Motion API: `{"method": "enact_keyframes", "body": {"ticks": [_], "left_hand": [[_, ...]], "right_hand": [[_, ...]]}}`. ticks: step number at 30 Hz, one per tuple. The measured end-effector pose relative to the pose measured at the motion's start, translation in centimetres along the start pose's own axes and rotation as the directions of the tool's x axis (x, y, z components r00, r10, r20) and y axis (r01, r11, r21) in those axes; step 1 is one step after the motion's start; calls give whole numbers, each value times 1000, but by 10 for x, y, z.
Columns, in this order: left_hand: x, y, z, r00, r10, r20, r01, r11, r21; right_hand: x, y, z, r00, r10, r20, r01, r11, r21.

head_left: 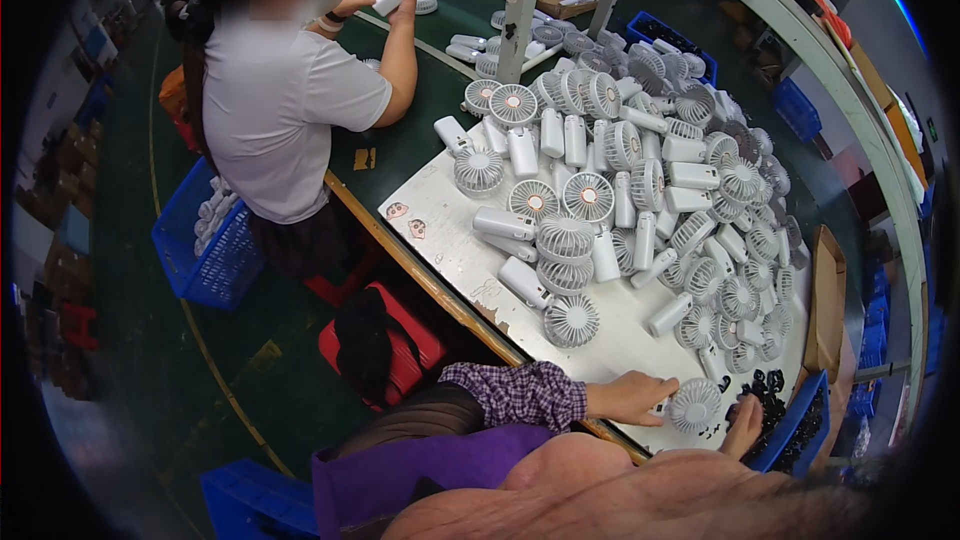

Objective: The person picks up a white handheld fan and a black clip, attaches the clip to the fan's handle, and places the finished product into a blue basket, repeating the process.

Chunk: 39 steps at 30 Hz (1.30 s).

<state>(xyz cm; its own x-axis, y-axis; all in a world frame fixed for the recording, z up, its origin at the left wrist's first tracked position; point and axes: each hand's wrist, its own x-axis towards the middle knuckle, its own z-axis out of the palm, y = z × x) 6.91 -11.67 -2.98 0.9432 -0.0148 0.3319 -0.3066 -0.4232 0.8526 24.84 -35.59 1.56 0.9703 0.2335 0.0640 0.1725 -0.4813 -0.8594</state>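
Observation:
My left hand [630, 398] is closed round the handle end of a white handheld fan [694, 406] at the table's near edge. The fan's round grille faces up, and most of the handle is hidden by my fingers. To the right of the fan is my right hand [742, 427], its fingers drawn together beside a scatter of small black parts [766, 387]. Whatever those fingers may pinch is too small to make out. Beyond both hands lies a large heap of similar white fans [640, 180], piled on the white tabletop [455, 265].
A blue bin [792, 430] of black parts stands at the right edge. A metal post [522, 20] rises beyond the heap. Across the table's far left, a co-worker [290, 90] holds another fan. A red stool [408, 350] and a blue crate [205, 260] are at left.

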Motion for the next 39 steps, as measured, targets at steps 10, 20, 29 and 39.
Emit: {"method": "enact_keyframes", "body": {"ticks": [10,20,29,39], "left_hand": [[-22,12,-3,954,-149,258,187,974,-129],[-36,27,35,942,-271,-198,265,963,-58],[-7,20,16,539,-577,614,820,525,-227],[7,31,21,564,-536,629,821,446,-356]], "right_hand": [[-107,-51,68,994,-110,-24,112,984,141],[-96,-71,63,984,-142,105,124,979,162],[-100,-12,53,956,167,241,-249,897,366],[-87,37,7,971,214,-109,-185,956,227]]}}
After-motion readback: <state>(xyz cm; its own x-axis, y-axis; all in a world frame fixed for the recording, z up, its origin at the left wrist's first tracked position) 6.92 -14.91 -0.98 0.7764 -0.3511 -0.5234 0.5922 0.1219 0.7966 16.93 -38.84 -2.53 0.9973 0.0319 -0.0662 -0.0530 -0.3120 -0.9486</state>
